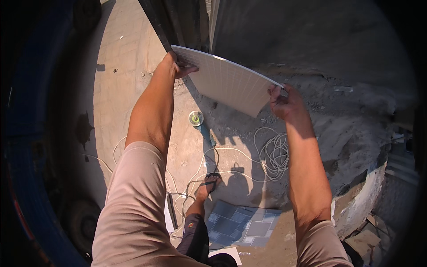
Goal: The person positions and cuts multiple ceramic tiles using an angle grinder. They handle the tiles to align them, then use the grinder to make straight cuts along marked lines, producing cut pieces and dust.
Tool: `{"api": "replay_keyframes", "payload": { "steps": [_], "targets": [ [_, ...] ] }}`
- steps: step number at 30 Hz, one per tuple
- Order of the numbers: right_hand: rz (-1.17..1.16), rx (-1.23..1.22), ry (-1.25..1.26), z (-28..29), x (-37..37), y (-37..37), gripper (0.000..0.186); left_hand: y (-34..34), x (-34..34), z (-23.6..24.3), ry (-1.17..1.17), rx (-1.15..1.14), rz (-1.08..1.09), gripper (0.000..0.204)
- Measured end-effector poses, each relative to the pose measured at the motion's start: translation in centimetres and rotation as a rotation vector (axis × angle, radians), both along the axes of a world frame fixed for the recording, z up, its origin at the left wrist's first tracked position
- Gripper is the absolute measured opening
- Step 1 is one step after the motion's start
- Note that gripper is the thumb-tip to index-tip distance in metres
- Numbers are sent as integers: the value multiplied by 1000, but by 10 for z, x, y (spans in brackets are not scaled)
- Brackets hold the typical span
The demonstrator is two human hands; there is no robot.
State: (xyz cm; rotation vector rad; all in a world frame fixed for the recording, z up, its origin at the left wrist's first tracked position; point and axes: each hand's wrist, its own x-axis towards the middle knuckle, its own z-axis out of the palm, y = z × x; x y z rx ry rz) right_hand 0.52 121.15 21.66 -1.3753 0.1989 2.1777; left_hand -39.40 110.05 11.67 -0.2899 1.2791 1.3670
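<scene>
Both my hands hold a large, thin tile (231, 84) up in front of me, tilted, with its pale grid-marked face towards me. At its left end, my left hand (177, 67) is closed on the edge, the thumb lying across the face. My right hand (287, 101) pinches the right corner. On the ground below the tile lies an angle grinder (203, 127) with a round greenish disc and a blue-green body. A grey-blue patterned tile (242, 224) rests on the ground near my sandalled foot (208, 183).
A coil of pale cable (275, 155) lies right of the grinder, its loops running left across the ground. A dark post (182, 22) and a grey wall (311, 35) stand beyond the tile. A blue vehicle (31, 111) is on the left. Broken pieces (367, 240) lie at lower right.
</scene>
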Motion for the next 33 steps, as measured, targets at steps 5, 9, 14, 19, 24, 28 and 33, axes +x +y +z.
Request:
{"api": "replay_keyframes", "payload": {
  "steps": [5, 9, 14, 19, 24, 28, 33],
  "targets": [
    [-35, 125, -166, -11, -34, 20, 51, -38, 40, -20, 67, -51, 113, 68],
    [40, 126, -259, -14, -35, 34, 56, -167, 128, -61, 218, -136, -67, 42],
    [120, 187, -252, -22, -45, 39, 56, -398, 290, -97, 95, -467, -377, 21],
    [94, 287, -284, -24, -14, 26, 61, -486, 381, -15, 225, -469, -1391, 67],
    [394, 680, -589, -114, -17, -90, 42, -493, 416, 21, 289, -573, -1507, 78],
    [1009, 726, -826, -324, 64, -214, 23, -500, 418, 3, 315, -601, -1543, 75],
    [1930, 684, -983, -452, 295, -465, 15, -497, 414, 5, 365, -576, -1397, 64]
  ]
}}
